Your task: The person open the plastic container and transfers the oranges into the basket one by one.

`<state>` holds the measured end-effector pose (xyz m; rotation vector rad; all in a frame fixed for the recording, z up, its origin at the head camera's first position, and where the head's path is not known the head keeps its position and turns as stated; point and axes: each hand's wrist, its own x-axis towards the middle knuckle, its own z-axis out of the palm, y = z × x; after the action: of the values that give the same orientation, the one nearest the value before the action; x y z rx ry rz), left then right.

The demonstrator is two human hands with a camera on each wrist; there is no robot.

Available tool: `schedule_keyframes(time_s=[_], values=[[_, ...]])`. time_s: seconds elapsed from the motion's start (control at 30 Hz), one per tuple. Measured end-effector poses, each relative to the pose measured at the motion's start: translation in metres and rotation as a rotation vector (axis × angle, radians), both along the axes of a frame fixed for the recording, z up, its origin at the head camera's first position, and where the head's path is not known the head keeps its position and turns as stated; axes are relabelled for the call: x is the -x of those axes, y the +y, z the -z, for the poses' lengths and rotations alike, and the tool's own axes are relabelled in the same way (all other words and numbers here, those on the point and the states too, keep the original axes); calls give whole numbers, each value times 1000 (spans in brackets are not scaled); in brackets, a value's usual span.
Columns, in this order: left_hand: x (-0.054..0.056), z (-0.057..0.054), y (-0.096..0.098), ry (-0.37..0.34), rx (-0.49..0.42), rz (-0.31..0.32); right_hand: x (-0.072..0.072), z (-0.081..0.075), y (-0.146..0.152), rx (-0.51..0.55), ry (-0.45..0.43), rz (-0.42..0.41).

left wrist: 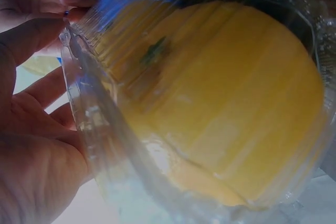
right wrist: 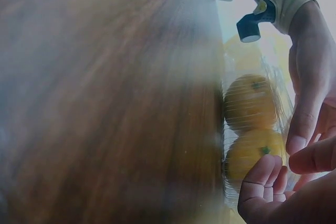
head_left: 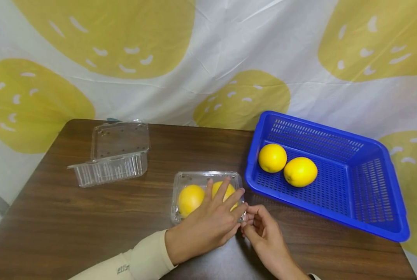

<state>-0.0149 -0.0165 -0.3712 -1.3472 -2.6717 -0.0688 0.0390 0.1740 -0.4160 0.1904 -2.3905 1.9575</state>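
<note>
Lying left of the blue basket (head_left: 334,214), the clear container (head_left: 194,178) has its long axis running across the table (head_left: 117,210), its near right corner at the curled fingertips of the right hand (head_left: 266,235); whether they pinch the rim cannot be told. The left hand (head_left: 213,219) spreads its fingers over the container's top. The right wrist view shows green stem ends (right wrist: 265,150) on the yellow fruits (head_left: 190,200); the head view does not.

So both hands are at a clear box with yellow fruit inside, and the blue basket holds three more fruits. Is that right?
Not quite: the head view shows two yellow fruits in the blue basket, not three. Both hands are indeed at the fruit-filled clear box.
</note>
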Motion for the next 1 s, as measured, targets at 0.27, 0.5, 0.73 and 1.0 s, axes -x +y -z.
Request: schedule_keyframes(time_s=[0.27, 0.5, 0.73, 1.0], values=[[1, 0, -1, 28, 8, 3, 1, 3, -1, 18, 10, 4], [1, -1, -1, 54, 8, 2, 2, 4, -2, 14, 9, 10], [2, 0, -1, 90, -15, 11, 1, 0, 0, 3, 7, -5], [6, 13, 0, 108, -66, 28, 2, 5, -1, 15, 19, 8]])
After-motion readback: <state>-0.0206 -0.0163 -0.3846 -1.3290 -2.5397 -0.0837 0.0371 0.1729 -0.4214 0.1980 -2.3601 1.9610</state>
